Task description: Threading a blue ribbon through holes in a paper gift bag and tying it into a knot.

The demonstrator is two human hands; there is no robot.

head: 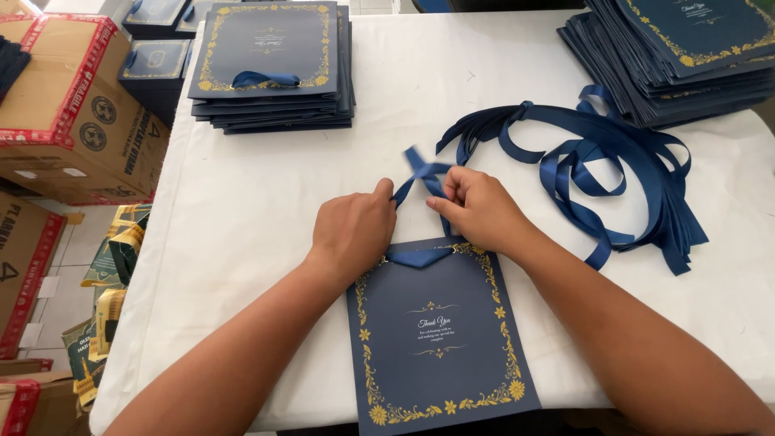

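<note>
Table (266, 202), white cloth cover, as I see it from the head view. On it I count: one flat navy paper bag (440, 339) with gold border at the near edge; a stack of like bags (270, 69) far left; a larger stack (686, 56) far right; a loose heap of navy satin ribbons (613, 161) right of centre.

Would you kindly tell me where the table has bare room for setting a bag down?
Bare cloth lies between the left stack and the left hand, and between both stacks. Crowded: loose ribbons and right stack.
</note>
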